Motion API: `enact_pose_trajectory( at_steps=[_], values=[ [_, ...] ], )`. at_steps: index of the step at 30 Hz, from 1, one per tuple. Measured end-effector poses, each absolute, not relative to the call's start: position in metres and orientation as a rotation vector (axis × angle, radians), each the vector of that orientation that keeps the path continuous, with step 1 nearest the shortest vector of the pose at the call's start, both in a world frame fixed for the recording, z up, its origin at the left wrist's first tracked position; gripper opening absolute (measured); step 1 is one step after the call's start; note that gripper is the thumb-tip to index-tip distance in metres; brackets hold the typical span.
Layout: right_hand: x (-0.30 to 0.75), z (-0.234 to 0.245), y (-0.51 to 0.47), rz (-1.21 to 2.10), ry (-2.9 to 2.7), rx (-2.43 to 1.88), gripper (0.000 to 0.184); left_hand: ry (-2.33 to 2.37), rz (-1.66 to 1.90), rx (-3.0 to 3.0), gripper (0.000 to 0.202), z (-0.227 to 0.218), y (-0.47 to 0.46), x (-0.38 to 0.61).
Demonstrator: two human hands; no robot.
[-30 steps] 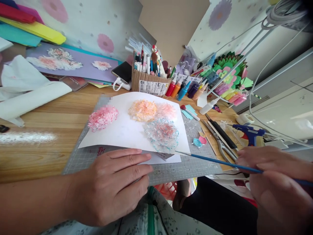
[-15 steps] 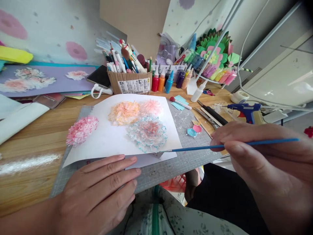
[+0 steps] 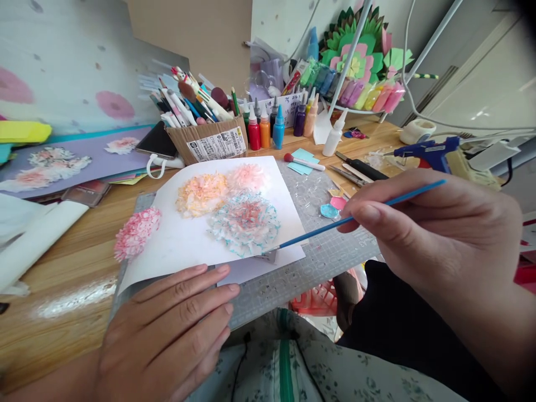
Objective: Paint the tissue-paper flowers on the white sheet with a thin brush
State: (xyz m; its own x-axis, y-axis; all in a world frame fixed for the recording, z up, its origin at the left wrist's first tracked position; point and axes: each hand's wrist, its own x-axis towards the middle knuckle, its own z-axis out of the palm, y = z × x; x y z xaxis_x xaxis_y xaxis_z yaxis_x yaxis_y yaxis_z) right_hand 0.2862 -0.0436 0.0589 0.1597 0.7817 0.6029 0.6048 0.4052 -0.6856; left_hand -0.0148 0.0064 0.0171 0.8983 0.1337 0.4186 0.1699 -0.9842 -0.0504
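Note:
Between the thumb and fingers of my right hand (image 3: 435, 234) is a thin blue paintbrush (image 3: 322, 230). Its tip is at the lower edge of a ruffled white flower (image 3: 245, 223) with blue petal edges and a pinkish centre. That flower lies on a white paper sheet (image 3: 180, 240), with an orange-tinted flower (image 3: 201, 194) and a pale pink flower (image 3: 248, 177) behind it. My left hand (image 3: 176, 329) rests flat, fingers stretched, at the sheet's front edge. A fluffy pink flower (image 3: 137, 233) sits at the sheet's left side.
Beneath lies a grey cutting mat (image 3: 268, 290). Small paint cups (image 3: 329, 210) stand right of the sheet. Behind are a cardboard box of brushes and pens (image 3: 218, 146), paint bottles (image 3: 254, 134) and a white squeeze bottle (image 3: 335, 137). A blue glue gun (image 3: 431, 153) lies far right.
My right hand has lifted and shifted left, tilting the paintbrush more steeply, its tip at the blue-edged flower's lower edge. My left hand stays at the sheet's front edge. The camera view has shifted slightly.

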Motion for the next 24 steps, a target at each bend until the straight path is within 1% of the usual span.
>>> enact_pose_trajectory(
  at_steps=[8,15,24],
  values=[
    [0.286,0.056,-0.035,0.222,-1.514,-1.248,0.007,-0.242,-0.622,-2.986,0.023,0.019,0.006,-0.016],
    [0.287,0.056,-0.032,0.237,-1.456,-1.260,0.009,-0.262,-0.627,-3.002,0.023,0.020,0.004,-0.014],
    [0.289,0.055,-0.031,0.325,-1.361,-1.269,0.008,-0.222,-0.619,-2.982,0.021,0.019,0.006,-0.015]
  ],
)
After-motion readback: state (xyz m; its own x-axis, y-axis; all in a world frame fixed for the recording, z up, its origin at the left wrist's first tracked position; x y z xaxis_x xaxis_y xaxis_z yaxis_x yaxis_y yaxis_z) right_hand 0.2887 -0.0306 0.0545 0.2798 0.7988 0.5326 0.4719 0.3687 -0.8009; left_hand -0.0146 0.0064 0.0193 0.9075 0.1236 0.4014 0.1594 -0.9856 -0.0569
